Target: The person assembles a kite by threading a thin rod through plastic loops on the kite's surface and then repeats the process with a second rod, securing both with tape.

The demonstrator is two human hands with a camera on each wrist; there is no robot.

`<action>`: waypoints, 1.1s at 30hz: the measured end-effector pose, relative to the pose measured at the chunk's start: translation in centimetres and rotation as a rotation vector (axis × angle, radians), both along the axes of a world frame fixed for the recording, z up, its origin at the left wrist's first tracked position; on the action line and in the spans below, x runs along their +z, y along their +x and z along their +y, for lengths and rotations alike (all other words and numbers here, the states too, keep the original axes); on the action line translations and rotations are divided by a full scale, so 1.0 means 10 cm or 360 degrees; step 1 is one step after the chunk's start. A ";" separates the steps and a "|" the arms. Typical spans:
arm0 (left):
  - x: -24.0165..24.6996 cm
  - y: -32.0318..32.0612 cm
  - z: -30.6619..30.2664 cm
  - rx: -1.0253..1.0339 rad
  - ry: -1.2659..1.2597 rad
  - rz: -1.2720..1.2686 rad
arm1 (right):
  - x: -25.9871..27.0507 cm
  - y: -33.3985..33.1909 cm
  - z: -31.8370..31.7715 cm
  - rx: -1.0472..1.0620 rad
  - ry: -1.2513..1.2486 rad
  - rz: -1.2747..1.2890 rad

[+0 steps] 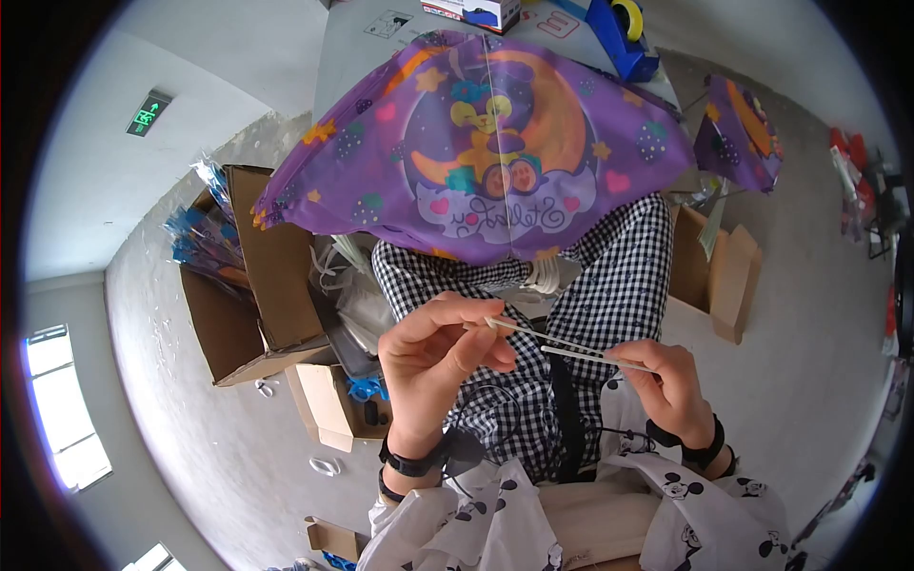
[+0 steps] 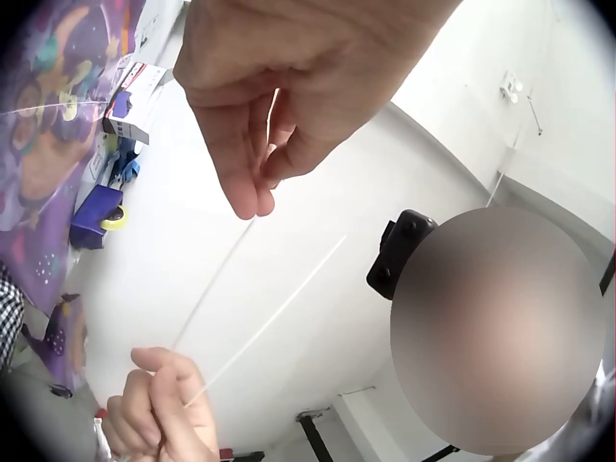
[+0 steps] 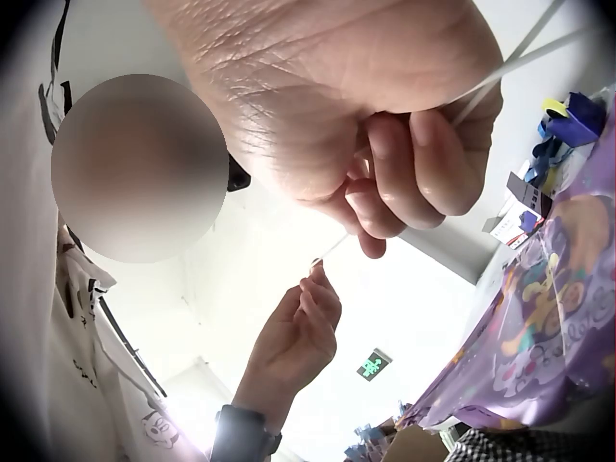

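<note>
My left hand [image 1: 443,357] pinches the end of a thin pale strand [image 1: 538,333] between thumb and fingertips. That strand runs across to my right hand [image 1: 671,385], whose curled fingers grip it along with a thin white stick [image 1: 581,354]. In the left wrist view the stick [image 2: 279,303] slants up from the right hand to a free end, apart from the left fingertips. Beyond both hands, a kite-shaped purple sheet [image 1: 381,186] with a cartoon print and mirrored lettering spreads from the knees to the table. A thin line crosses its middle.
On the grey table [image 1: 357,62] stand a blue tape dispenser [image 1: 619,43] and a small printed box [image 1: 471,11]. Cardboard boxes flank the legs: one at left [image 1: 276,257] with plastic-wrapped packs, another at right [image 1: 728,276]. A smaller purple piece [image 1: 738,133] hangs at the table's right.
</note>
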State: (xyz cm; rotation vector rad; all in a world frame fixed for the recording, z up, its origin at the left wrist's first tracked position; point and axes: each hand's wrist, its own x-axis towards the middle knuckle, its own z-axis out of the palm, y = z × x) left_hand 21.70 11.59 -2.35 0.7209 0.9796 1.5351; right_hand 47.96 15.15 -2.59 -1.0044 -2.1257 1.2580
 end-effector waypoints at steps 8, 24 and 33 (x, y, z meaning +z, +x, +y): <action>0.01 0.02 0.02 0.0037 -0.0031 0.0153 | 0.01 0.02 0.01 -0.0010 -0.0022 0.0001; 0.31 -0.10 0.09 -0.0136 0.0160 0.1319 | 0.16 0.08 0.04 -0.0128 0.0716 -0.0409; 0.35 -0.16 0.18 -0.0159 -0.0159 0.0710 | 0.10 0.04 0.10 -0.0154 0.0345 -0.0029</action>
